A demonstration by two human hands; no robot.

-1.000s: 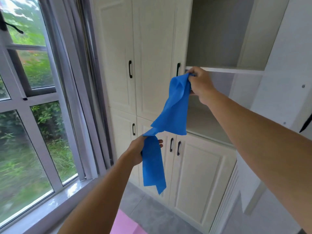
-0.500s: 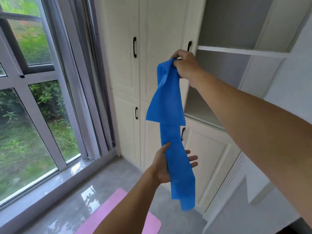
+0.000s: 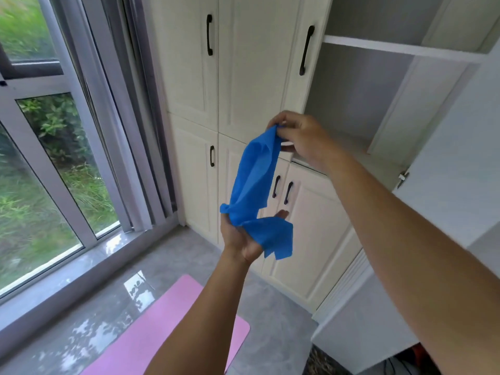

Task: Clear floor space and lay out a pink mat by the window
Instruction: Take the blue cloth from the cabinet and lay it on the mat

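Head view: the right hand (image 3: 300, 139), at centre frame, pinches the top end of the blue cloth (image 3: 254, 182); the left hand (image 3: 240, 236), below it, carries the gathered lower part across its palm, fingers mostly covered, so whether it grips cannot be told. The pink mat (image 3: 162, 326) lies flat on the grey floor (image 3: 270, 320) at lower centre, beside the window (image 3: 54, 158) at left. Risks, as judged: the free tail may slip off the left palm and drop onto the mat, since little appears to hold it; the right arm may catch the open cabinet door (image 3: 460, 136) at right. Counted: two hands, one cloth, one mat, five dark cabinet handles (image 3: 208, 35)
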